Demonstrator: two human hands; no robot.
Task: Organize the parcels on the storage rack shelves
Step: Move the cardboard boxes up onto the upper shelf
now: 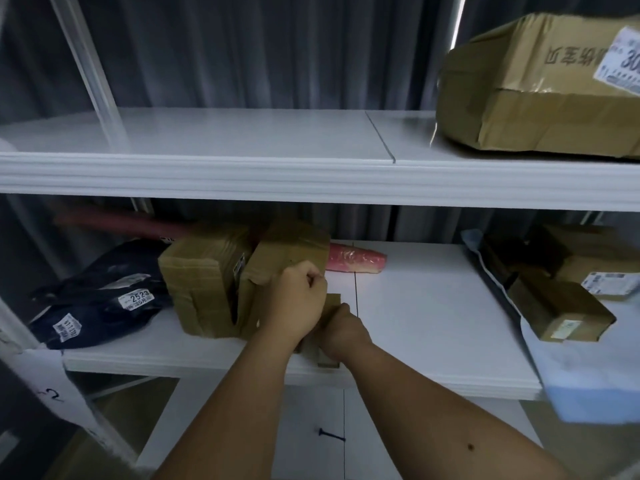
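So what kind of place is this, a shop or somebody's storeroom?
Probably a parcel pickup or sorting room: white rack shelves hold taped cardboard boxes, and a black mailing bag carries a numbered sticker.

Both forearms bare, seemingly sleeveless; small mole (470, 446) on right.

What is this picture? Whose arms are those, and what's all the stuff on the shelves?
A person wears a camera on their head, so you see their own arms reaching out. They are tidying parcels on a white storage rack. The left hand and right hand both grip a small cardboard box at the shelf's front edge. Beside it stand two taped cardboard boxes, then black mailing bags on the left. A pink roll lies behind. More boxes sit on the right, and a big crumpled box rests on the upper shelf.
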